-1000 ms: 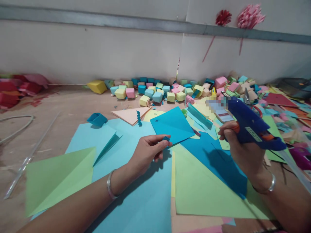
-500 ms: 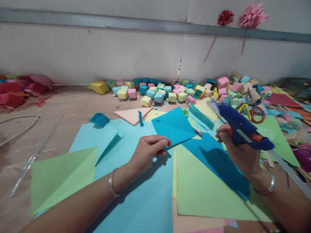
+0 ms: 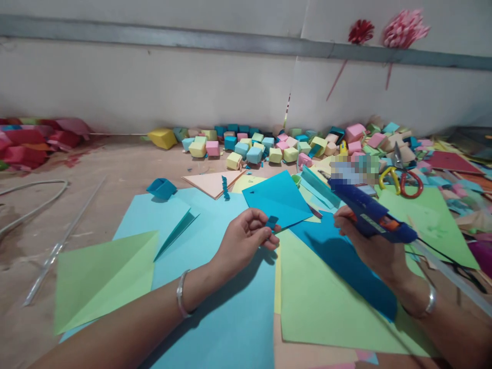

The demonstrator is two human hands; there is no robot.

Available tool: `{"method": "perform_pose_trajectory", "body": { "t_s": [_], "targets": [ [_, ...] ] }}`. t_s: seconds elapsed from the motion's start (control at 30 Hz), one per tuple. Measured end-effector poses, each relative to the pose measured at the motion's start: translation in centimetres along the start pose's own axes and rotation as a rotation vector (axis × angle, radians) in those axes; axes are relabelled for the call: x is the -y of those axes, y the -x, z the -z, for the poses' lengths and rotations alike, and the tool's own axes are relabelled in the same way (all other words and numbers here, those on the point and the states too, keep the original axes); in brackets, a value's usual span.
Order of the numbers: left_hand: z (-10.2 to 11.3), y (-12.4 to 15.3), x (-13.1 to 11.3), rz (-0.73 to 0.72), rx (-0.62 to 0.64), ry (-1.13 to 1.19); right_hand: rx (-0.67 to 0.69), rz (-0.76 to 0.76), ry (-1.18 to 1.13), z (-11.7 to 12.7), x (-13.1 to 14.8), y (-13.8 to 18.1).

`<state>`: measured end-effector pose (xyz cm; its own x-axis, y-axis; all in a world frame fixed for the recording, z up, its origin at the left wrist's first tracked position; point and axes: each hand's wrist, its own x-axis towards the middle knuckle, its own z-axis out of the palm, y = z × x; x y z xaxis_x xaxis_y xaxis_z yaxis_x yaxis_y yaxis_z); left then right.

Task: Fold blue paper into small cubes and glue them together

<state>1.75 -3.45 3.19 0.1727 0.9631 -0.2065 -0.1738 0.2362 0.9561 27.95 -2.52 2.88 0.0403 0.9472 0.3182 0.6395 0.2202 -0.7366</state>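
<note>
Since the earlier frames, right hand (image 3: pixel 369 241) has lowered the dark blue hot-glue gun with orange trigger (image 3: pixel 371 215); nozzle now points left toward the left hand, closer than before. Left hand (image 3: pixel 246 238) has turned slightly, so the small folded dark-blue paper scrap (image 3: pixel 272 222) shows more clearly.

Progress, judged: many finished coloured paper cubes (image 3: pixel 253 146) lie heaped along the wall; the scrap appears unglued, no bead visible on it.

Left hand: closed, thumb and fingertips pinching the scrap above the light-blue paper sheet (image 3: pixel 226 307). Right hand: wrapped around the gun's grip, finger near the trigger. Yellow-and-red-handled scissors (image 3: pixel 402 177) lie beyond the gun, untouched.
</note>
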Motion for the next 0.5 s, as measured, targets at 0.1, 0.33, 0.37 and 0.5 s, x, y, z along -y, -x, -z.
{"method": "perform_pose_trajectory", "body": {
  "t_s": [0.1,0.33,0.37,0.5],
  "targets": [
    [-0.6,0.8,0.6,0.051,0.081,-0.032,0.120,0.011,-0.104,-0.8,0.9,1.5],
    [-1.6,2.6,2.2,0.004,0.210,-0.215,0.317,0.107,-0.100,-2.1,2.4,4.8],
    [-1.5,2.6,2.2,-0.030,0.224,-0.255,0.299,0.134,-0.081,-2.2,2.5,4.9],
    [-1.2,2.5,1.7,-0.207,0.259,-0.402,0.186,0.237,-0.045,-2.6,2.0,4.8]
  ]
}}
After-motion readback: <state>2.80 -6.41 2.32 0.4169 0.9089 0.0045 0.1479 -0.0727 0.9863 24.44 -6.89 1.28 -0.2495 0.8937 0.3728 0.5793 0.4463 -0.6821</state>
